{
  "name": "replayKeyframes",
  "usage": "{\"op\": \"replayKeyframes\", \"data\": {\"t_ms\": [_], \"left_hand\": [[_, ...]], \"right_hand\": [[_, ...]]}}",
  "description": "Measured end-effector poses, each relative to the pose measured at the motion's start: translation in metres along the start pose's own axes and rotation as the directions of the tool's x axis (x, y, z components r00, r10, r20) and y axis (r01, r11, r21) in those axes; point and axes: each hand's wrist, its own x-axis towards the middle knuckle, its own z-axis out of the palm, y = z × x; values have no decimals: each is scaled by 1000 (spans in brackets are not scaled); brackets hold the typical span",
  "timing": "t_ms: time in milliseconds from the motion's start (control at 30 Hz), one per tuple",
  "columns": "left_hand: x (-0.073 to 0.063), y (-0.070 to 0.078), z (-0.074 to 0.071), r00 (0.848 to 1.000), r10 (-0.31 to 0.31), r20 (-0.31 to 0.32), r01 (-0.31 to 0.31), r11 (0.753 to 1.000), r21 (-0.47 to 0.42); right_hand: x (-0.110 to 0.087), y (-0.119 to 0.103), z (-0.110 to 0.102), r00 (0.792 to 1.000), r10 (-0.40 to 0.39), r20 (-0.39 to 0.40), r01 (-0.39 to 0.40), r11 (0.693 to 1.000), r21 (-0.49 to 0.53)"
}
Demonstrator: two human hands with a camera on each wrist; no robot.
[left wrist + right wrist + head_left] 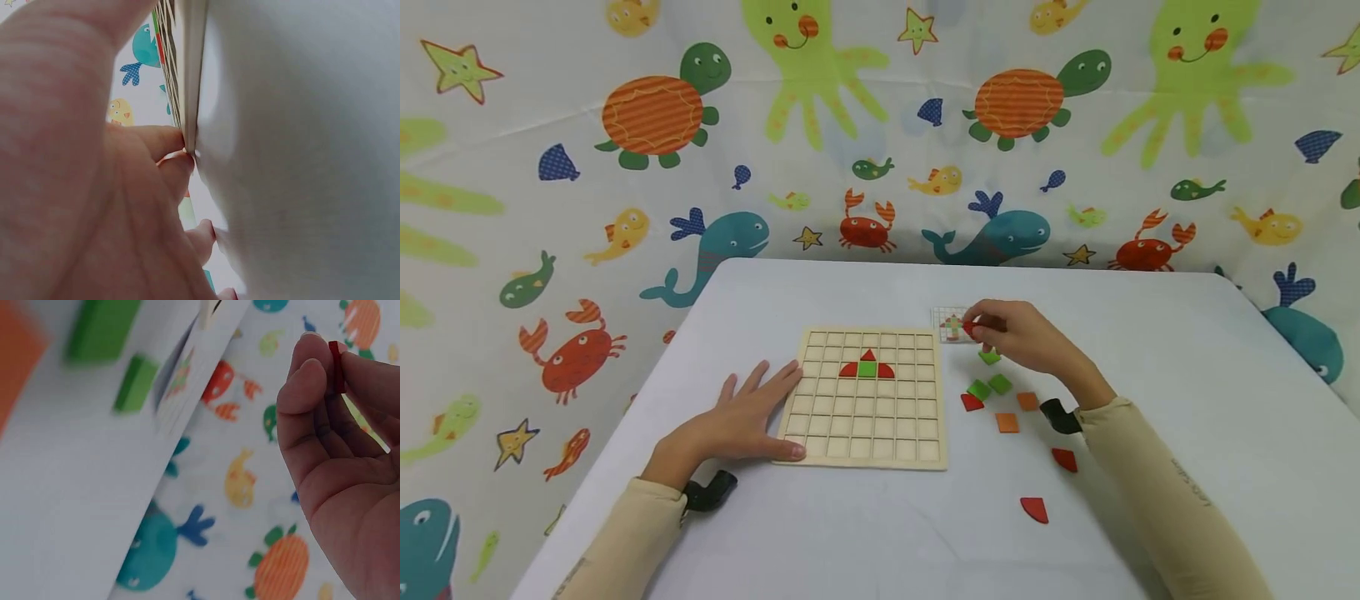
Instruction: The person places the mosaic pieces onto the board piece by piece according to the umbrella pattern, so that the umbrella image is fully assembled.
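In the head view, a square grid board of pale wood (865, 429) is lying on the white tabletop (850, 542), nearer its left edge than its right. In the board's cells, a green square tile (867, 369) is sitting between two red quarter-round tiles (886, 370), with a red triangular tile (868, 355) just beyond it. The left hand (737, 423) is holding nothing; its spread fingers are touching the board's left edge, its thumb resting at the near left corner. The right hand (1018, 335) is pinching a flat red tile (970, 328) by a small printed pattern card (951, 325), covering its right part. Right of the board, loose green tiles (1000, 383), a red tile (972, 402), orange square tiles (1007, 422) and two red rounded tiles (1034, 509) are lying scattered. White fabric printed with sea animals (910, 133) is hanging behind the tabletop's far edge.

In the left wrist view, palm and thumb are blocking much of the scene; fingertips are touching the board, which is showing edge-on.

In the right wrist view, thumb and fingers are grasping the flat red tile, seen edge-on, while green and orange tiles are blurring near the card.
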Motion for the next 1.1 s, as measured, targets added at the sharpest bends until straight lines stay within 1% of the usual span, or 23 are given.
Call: {"op": "replayKeyframes", "data": {"t_ms": [133,367,500,633,767,800,933,1100], "left_hand": [[-1,1,4,1000,1,3,-1,1000,-10],[-4,3,3,1000,-10,2,10,1000,-21],[-4,2,3,1000,-9,7,9,1000,-24],[-2,0,3,1000,-11,7,11,1000,-14],[-2,-1,3,1000,-1,10,1,1000,-13],[-2,-1,2,1000,3,11,-3,1000,-15],[-2,-1,0,1000,9,19,-9,1000,-23],[-3,-1,-2,1000,6,25,-5,1000,-26]], "right_hand": [[19,-20,18,995,-81,63,81,997,9],[49,-53,55,969,-186,163,179,982,59],[64,-63,76,944,-256,207,249,967,63],[78,-74,93,909,-324,263,326,945,37],[89,-86,106,877,-344,336,365,931,0],[91,-88,109,873,-339,351,364,931,-6],[98,-93,121,864,-334,376,371,928,-26],[102,-100,132,858,-325,399,386,919,-82]]}}
